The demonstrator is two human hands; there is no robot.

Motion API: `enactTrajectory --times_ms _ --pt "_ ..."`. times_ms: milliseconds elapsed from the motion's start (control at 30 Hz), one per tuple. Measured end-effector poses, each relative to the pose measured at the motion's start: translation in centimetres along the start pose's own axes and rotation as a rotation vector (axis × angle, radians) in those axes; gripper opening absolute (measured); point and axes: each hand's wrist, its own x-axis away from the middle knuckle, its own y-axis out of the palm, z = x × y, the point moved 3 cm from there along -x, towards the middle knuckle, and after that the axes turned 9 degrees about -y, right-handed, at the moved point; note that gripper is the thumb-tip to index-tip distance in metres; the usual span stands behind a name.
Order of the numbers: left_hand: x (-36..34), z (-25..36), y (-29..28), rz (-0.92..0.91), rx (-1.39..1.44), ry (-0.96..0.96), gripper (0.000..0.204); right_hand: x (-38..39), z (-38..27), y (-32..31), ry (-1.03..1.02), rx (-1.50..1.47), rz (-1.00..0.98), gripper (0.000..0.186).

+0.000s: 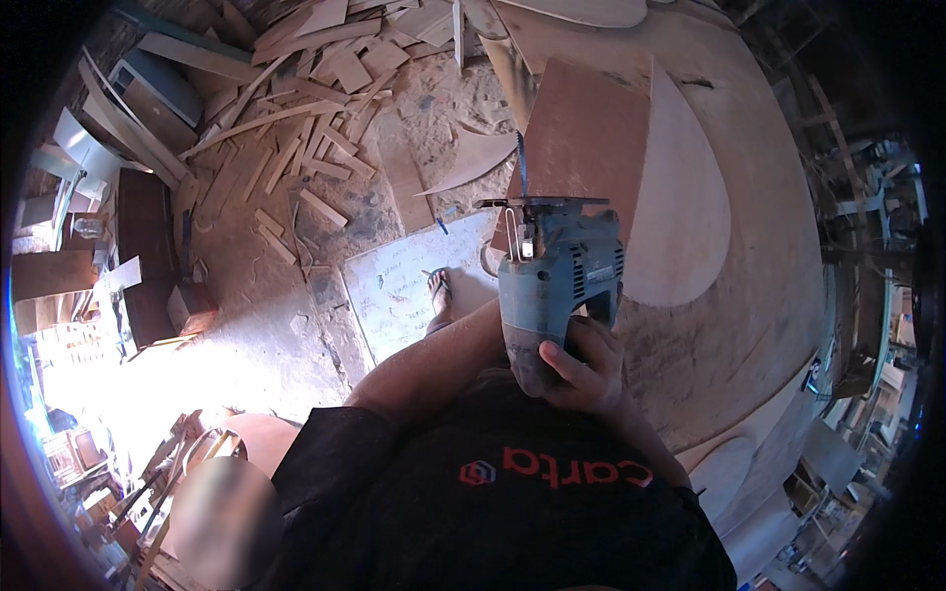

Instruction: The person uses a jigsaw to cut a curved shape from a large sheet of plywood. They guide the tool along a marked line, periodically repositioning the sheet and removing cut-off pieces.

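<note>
My right hand [583,372] grips the handle of a teal electric jigsaw [557,281], held close to my chest. Its base plate [544,204] and thin blue blade [521,163] point away from me, toward a brown rectangular board [586,133]. That board lies on a large curved plywood sheet [769,276], beside a pale rounded plywood cut-out [680,217]. My left forearm [424,364] reaches toward the saw, and the left hand is hidden behind the saw's body.
Wood offcuts and strips [296,128] litter the dusty floor at upper left. A white panel [399,286] lies on the floor under my sandalled foot [439,294]. Brown boards and boxes [148,246] stand at the left. Another person [222,522] is at the lower left.
</note>
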Motion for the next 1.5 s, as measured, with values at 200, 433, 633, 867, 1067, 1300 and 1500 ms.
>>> enactTrajectory --times_ms 200,433,633,867,1067,1300,1500 --pt "0.0 2.7 0.5 -0.147 0.058 -0.030 0.063 0.2 0.9 1.5 0.107 0.007 -0.205 0.055" --pt "-0.3 4.7 2.1 -0.276 0.081 -0.056 0.069 1.4 0.6 3.7 0.046 0.182 -0.235 0.047" --pt "0.4 5.1 3.0 -0.327 0.089 -0.067 0.073 2.1 -0.1 5.1 -0.095 0.350 -0.288 0.048" --pt "1.1 5.8 2.9 -0.356 0.093 -0.075 0.079 1.5 -0.2 5.6 -0.122 0.260 -0.291 0.048" --pt "1.7 6.0 3.0 -0.370 0.099 -0.090 0.084 0.5 0.6 6.0 0.216 -0.078 -0.357 0.049" --pt "1.9 6.3 3.0 -0.399 0.107 -0.101 0.090 -0.5 1.1 6.2 0.588 -0.471 -0.427 0.058" --pt "1.9 7.2 2.8 -0.401 -0.018 -0.093 0.095 6.9 3.4 7.7 0.691 -0.648 -0.491 0.060"
